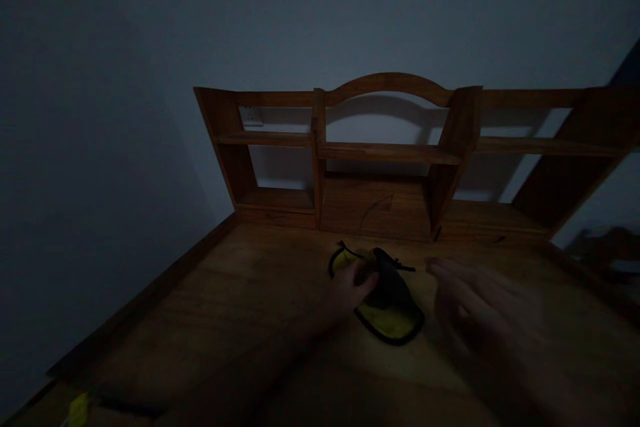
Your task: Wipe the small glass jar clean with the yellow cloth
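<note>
Left fingers on black-yellow fabric, wooden shelf unit behind

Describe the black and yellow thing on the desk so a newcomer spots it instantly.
Find the wooden shelf unit with the arched top rail, by the wall. On the desk in front of its middle section, at the left hand, lies a soft-looking black and yellow item. Its broad, rounded, black-edged yellow flap sets it apart from the small yellow object at lower left.
</note>
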Tool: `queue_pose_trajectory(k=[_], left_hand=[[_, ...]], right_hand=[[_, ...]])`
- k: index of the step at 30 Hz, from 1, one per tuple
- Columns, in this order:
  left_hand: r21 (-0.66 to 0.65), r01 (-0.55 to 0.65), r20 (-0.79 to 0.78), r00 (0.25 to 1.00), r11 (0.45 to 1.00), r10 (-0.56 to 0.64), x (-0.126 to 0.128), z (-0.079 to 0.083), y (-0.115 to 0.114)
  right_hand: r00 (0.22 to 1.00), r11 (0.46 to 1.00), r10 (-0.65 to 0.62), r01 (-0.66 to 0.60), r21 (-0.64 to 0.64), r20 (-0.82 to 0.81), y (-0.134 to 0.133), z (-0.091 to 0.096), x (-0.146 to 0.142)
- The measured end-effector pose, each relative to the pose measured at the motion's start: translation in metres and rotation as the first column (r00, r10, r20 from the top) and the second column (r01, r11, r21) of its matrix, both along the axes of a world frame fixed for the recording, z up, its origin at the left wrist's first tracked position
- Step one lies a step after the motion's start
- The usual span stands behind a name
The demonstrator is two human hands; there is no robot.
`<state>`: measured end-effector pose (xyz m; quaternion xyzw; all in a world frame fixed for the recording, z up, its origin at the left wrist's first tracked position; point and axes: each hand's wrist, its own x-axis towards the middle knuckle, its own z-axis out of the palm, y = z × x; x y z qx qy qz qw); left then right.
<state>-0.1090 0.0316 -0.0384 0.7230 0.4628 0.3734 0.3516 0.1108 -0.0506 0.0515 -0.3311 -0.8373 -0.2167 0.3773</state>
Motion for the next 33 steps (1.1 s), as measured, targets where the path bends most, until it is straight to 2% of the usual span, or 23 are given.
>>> queue_pose_trajectory(k=[1,3,5,6,8,11,16,20,24,29,33], left_hand=[[0.004,-0.004,-0.002,1.0,1.0,0.004,0.0,0.0,0.0],[0.013,-0.039,-0.016,0.999,0.999,0.039,0.001,0.0,0.0],[0.017,-0.067,-0.025,0.997,0.998,0.068,0.002,0.0,-0.001],[0.014,-0.074,-0.031,0.997,0.997,0.074,0.002,0.0,-0.001],[0.008,-0.072,-0.046,0.996,0.997,0.073,0.002,0.002,-0.003],[0.034,-0.034,-0.059,0.998,0.999,0.036,0.002,0.006,-0.008],[0.058,0.071,-0.064,0.996,0.996,-0.067,0.002,0.011,-0.018],[0.076,0.063,-0.087,0.995,0.995,-0.056,0.002,0.01,-0.018],[0.073,0.059,-0.053,0.997,0.996,-0.055,0.002,0.006,-0.013],[-0.126,0.135,0.099,0.987,0.983,-0.123,0.002,-0.001,-0.007],[-0.166,0.18,0.152,0.976,0.97,-0.155,0.003,-0.004,-0.005]], right_hand=[[1.0,0.999,0.006,-0.007,0.051,0.024,0.014,-0.008,0.002],[0.998,0.999,-0.042,0.043,-0.026,0.036,0.04,-0.028,0.002],[0.987,0.969,-0.159,0.15,-0.198,-0.031,0.06,-0.046,-0.001],[0.983,0.938,-0.177,0.151,-0.311,-0.058,0.066,-0.054,-0.004],[0.985,0.899,-0.14,0.086,-0.429,-0.097,0.07,-0.064,-0.011],[0.991,0.865,-0.059,-0.009,-0.503,-0.119,0.066,-0.071,-0.021],[0.988,0.834,0.009,-0.094,-0.544,-0.156,0.06,-0.076,-0.026],[0.986,0.832,0.044,-0.126,-0.54,-0.163,0.063,-0.079,-0.023],[0.985,0.835,-0.024,-0.075,-0.546,-0.172,0.066,-0.087,-0.019],[0.979,0.825,-0.153,0.053,-0.563,-0.132,0.07,-0.095,-0.012],[0.991,0.842,-0.132,0.094,-0.532,-0.033,0.073,-0.097,-0.009]])
